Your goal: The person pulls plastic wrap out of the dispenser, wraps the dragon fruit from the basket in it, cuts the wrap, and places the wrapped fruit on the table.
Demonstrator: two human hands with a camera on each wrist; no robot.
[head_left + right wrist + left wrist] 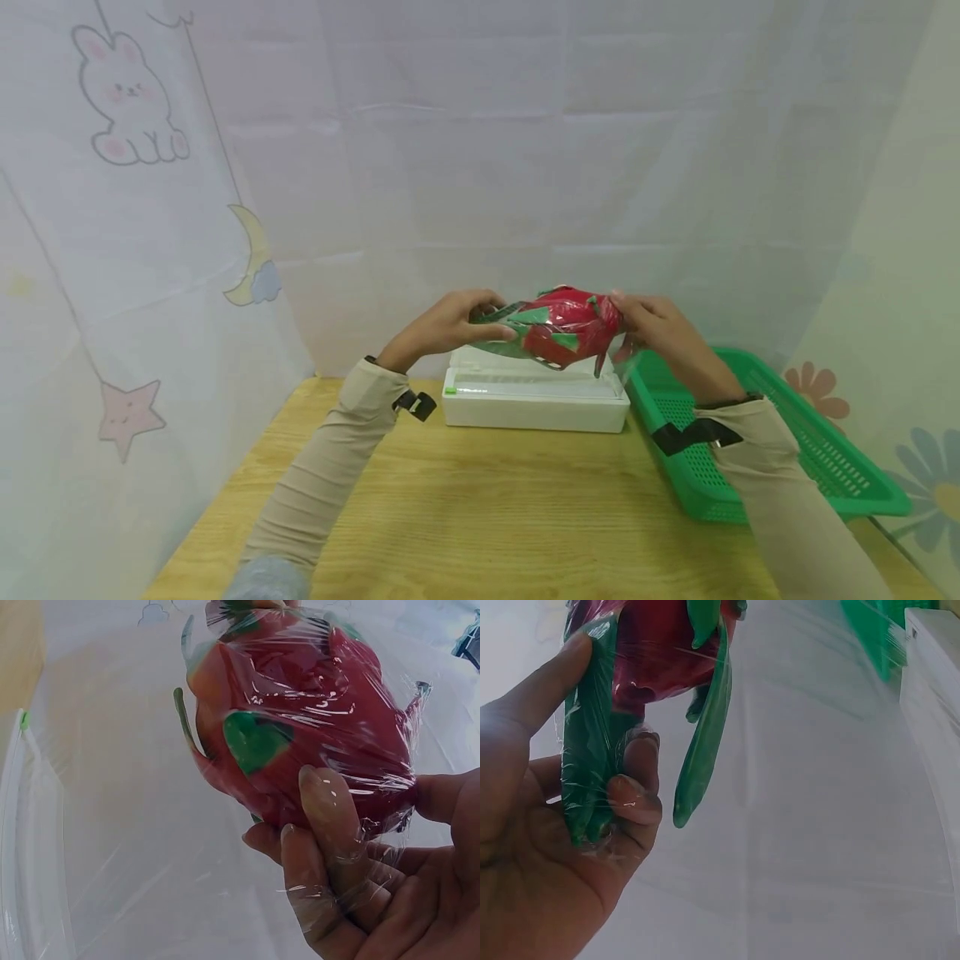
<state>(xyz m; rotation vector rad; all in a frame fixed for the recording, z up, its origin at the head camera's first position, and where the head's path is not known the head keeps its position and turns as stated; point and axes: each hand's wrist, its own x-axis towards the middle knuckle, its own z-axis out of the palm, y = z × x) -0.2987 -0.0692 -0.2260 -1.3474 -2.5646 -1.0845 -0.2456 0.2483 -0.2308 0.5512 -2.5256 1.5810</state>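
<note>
A red dragon fruit (573,321) with green scales is held up between both hands, over a white box. Clear plastic wrap (352,697) clings to it in shiny wrinkles. The left hand (457,323) grips the long green leafy end, its thumb on one side and fingers curled behind; in the left wrist view one green scale (705,742) sticks out free of those fingers. At the rounded red end, the right hand (660,329) pinches the fruit, and a loose flap of film hangs near its fingers.
The white cling-film box (536,412) stands on the wooden table (480,508), with a small green piece (450,390) at its left end. A green perforated basket (825,442) sits at the right, partly behind the right forearm. A printed curtain hangs behind.
</note>
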